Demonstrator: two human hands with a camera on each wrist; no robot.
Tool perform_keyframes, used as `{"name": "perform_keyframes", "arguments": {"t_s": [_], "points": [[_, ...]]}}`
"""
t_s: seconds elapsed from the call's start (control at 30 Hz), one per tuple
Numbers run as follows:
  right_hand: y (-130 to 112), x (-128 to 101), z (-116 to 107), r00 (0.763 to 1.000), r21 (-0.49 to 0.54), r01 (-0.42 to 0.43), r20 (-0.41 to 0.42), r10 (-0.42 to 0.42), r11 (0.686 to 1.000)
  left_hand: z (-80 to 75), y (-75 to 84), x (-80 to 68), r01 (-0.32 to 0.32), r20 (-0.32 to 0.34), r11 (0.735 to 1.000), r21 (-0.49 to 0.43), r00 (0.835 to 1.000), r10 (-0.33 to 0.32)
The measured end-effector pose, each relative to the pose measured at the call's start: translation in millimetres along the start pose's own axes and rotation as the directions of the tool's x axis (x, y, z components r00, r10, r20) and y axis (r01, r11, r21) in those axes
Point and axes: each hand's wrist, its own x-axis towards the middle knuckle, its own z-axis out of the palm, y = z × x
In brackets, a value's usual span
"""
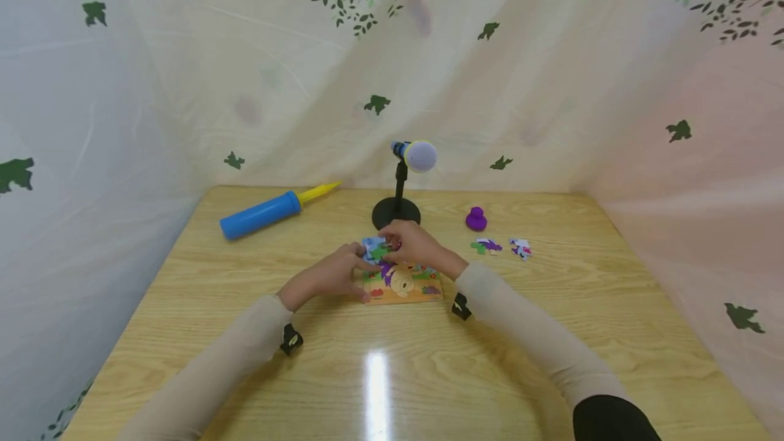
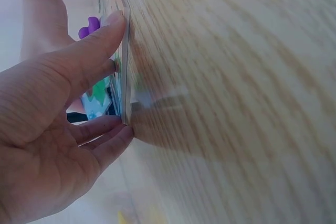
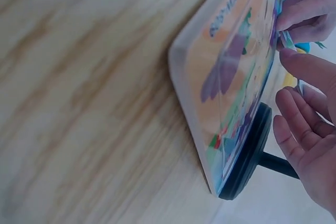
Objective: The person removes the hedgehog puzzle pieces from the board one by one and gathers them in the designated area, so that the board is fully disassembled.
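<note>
A flat jigsaw puzzle board (image 1: 412,296) with a colourful picture lies on the table in front of the microphone stand. My left hand (image 1: 333,271) holds its left edge; in the left wrist view the thumb (image 2: 113,30) touches one end of the edge and fingertips the other. My right hand (image 1: 416,240) pinches a light blue and green puzzle piece (image 1: 373,250) over the board's far left part. In the right wrist view, the right hand's thumb and fingers (image 3: 307,69) meet near the left hand's fingers. The piece's underside is hidden.
Two loose puzzle pieces (image 1: 488,246) lie to the right, with a small purple knobbed object (image 1: 476,219) behind them. A toy microphone (image 1: 420,156) on a black round-based stand (image 1: 396,209) stands just behind the board. At the back left lies a blue and yellow pump (image 1: 263,215).
</note>
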Motion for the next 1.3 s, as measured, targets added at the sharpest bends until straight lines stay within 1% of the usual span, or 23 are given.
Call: {"name": "perform_keyframes", "arguments": {"t_s": [0.17,0.37,0.43,0.63,0.7,0.77,0.9,1.0,1.1,1.23,1.3], "points": [[-1.3,-4.8,-4.6,1.000,0.017,-0.002,-0.025,0.002,1.000,-0.5,1.6,-0.7,0.004,0.002,1.000,-0.012,1.000,-0.004],[3.1,-15.3,-15.7,1.000,0.013,-0.022,-0.010,0.022,1.000,-0.1,1.4,0.5,0.011,0.009,1.000,-0.008,1.000,-0.011],[6.4,-20.6,-21.5,1.000,0.026,-0.029,-0.009,0.029,0.999,-0.1,1.4,0.9,0.014,0.012,1.000,-0.002,1.000,-0.014],[23.9,-37.6,-40.2,0.997,0.039,-0.080,-0.011,0.080,0.996,0.1,0.7,1.4,0.038,0.018,0.999,0.000,0.999,-0.038],[29.8,-44.2,-47.1,0.995,0.042,-0.099,-0.015,0.100,0.994,0.2,0.3,1.2,0.037,0.017,0.999,-0.005,0.999,-0.037],[35.9,-51.6,-53.5,0.995,0.042,-0.100,-0.025,0.102,0.994,0.1,0.0,0.8,0.030,0.013,1.000,-0.008,0.999,-0.030],[48.3,-68.0,-64.2,0.995,0.010,-0.091,-0.046,0.091,0.996,0.4,-1.0,0.3,0.024,0.010,1.000,-0.007,1.000,-0.024],[57.8,-80.4,-70.0,0.994,-0.015,-0.100,-0.040,0.099,0.995,1.0,-2.1,0.6,0.026,0.010,1.000,-0.002,1.000,-0.026],[68.4,-90.9,-73.4,0.990,-0.032,-0.135,-0.030,0.135,0.990,1.8,-3.6,1.3,0.030,0.008,1.000,-0.003,1.000,-0.030],[80.3,-101.7,-75.7,0.985,-0.040,-0.173,-0.028,0.172,0.984,2.6,-4.5,2.5,0.034,0.012,0.999,-0.005,0.999,-0.034],[85.1,-105.8,-75.9,0.984,-0.044,-0.175,-0.029,0.173,0.984,2.8,-4.6,3.0,0.035,0.016,0.999,-0.005,0.999,-0.035]]}}
